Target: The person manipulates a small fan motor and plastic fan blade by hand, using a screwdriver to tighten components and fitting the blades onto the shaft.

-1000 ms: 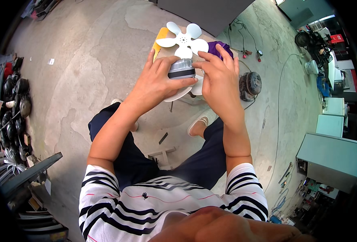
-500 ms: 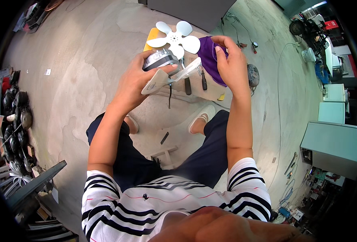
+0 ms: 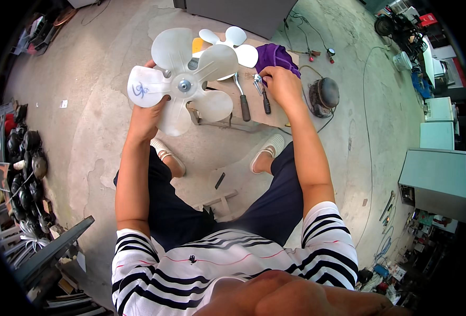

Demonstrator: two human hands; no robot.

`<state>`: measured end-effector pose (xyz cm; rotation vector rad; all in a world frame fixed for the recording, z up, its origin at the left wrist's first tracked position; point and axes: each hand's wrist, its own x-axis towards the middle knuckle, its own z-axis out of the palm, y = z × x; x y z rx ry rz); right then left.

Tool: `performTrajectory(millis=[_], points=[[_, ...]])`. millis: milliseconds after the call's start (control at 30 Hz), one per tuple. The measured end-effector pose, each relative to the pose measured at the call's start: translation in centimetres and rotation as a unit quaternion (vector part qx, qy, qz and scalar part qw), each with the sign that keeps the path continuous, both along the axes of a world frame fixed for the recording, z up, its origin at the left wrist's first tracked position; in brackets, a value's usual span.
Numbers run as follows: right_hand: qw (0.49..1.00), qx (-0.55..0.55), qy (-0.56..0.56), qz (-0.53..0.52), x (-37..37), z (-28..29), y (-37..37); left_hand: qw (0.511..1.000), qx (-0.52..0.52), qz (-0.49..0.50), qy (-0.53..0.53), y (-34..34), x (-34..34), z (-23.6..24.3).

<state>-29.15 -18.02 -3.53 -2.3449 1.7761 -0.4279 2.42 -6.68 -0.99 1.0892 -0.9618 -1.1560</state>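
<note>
My left hand is closed behind a translucent white fan blade, whose hub faces up with a nut at its centre. The motor in that hand half a second ago is now mostly hidden under the blade. Blue marks show on the left vane. My right hand is lowered to the low work board, fingers drawn together beside small metal parts; what they pinch is hidden. Just below lies a black-handled screwdriver. Left of it is a dark-handled tool.
A second white fan blade and a purple cloth lie on the board's far side. A round black compressor stands on the floor at right, with cords around it. A grey cabinet is beyond the board.
My left hand has turned the motor and blade, so the blade faces up and covers the motor. My right hand has come down and left to the metal parts.
</note>
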Motion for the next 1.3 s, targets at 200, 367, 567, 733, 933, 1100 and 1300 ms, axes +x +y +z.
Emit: performTrajectory(millis=[200, 367, 567, 733, 933, 1100, 1300], points=[[0.997, -0.030, 0.046, 0.056, 1.1, -1.6, 0.9, 0.986, 0.077, 0.007, 0.145, 0.1, 0.0, -0.8], [0.996, -0.044, 0.072, 0.009, 2.4, -2.2, 1.3, 0.962, 0.102, -0.034, 0.252, -0.5, 1.5, -3.9], [0.994, -0.070, 0.079, -0.021, 2.4, -4.7, 0.2, 0.901, 0.081, -0.131, 0.405, -0.7, 1.3, -5.3], [0.999, -0.036, 0.017, 0.019, 1.6, -4.0, -0.1, 0.869, 0.097, -0.149, 0.462, -0.7, 0.7, -4.9], [0.999, 0.030, -0.021, 0.027, 1.6, -1.2, 0.5, 0.889, 0.068, -0.177, 0.416, -1.0, 0.7, -5.2], [0.997, 0.000, -0.064, 0.031, 1.4, -1.8, 0.3, 0.870, 0.100, -0.167, 0.453, -0.8, 0.7, -4.1], [0.999, 0.001, -0.047, 0.020, 1.9, -2.6, 0.1, 0.842, 0.084, -0.162, 0.508, -0.4, 0.9, -5.1]])
